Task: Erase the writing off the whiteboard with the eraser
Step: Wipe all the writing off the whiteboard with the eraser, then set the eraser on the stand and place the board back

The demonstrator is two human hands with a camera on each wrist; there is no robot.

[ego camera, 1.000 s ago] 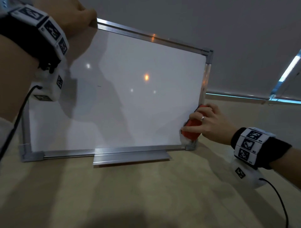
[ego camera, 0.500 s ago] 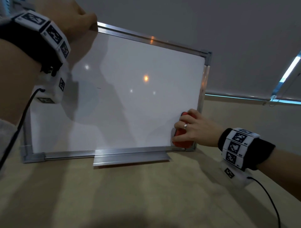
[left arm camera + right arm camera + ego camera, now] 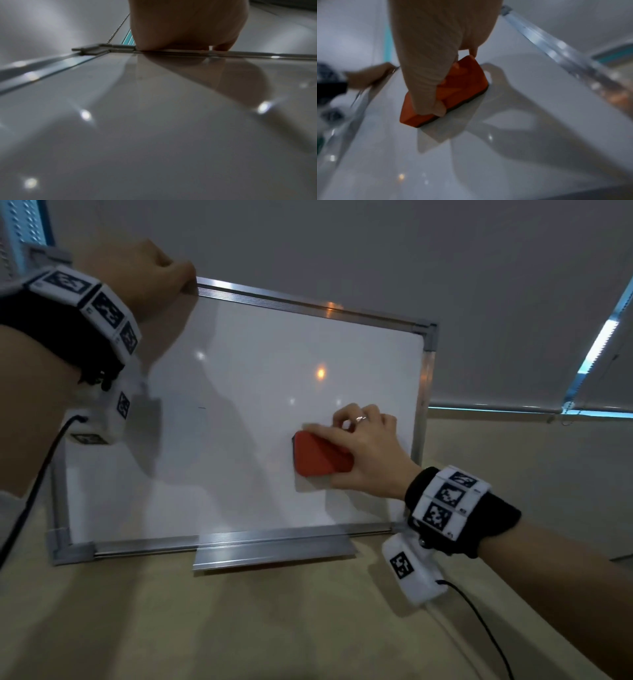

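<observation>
A metal-framed whiteboard point(image 3: 239, 440) stands nearly upright on the beige table point(image 3: 274, 628). My left hand point(image 3: 150, 275) grips its top edge near the upper left corner; the left wrist view shows the same hand point(image 3: 187, 25) curled over the frame point(image 3: 257, 54). My right hand point(image 3: 363, 446) holds a red eraser point(image 3: 318, 455) flat against the board's right half. In the right wrist view the thumb and fingers pinch the eraser point(image 3: 453, 92), dark felt side on the white surface point(image 3: 505, 148). A tiny dark mark point(image 3: 202, 407) sits left of centre.
A metal tray ledge point(image 3: 274, 554) juts from the board's lower edge onto the table. Grey roller blinds point(image 3: 445, 268) hang behind, with a strip of window point(image 3: 596, 350) at the right. Cables trail from both wrist units.
My right hand has slid the eraser from the board's lower right corner up and to the left, into the right half. The left hand has kept its grip on the top edge.
</observation>
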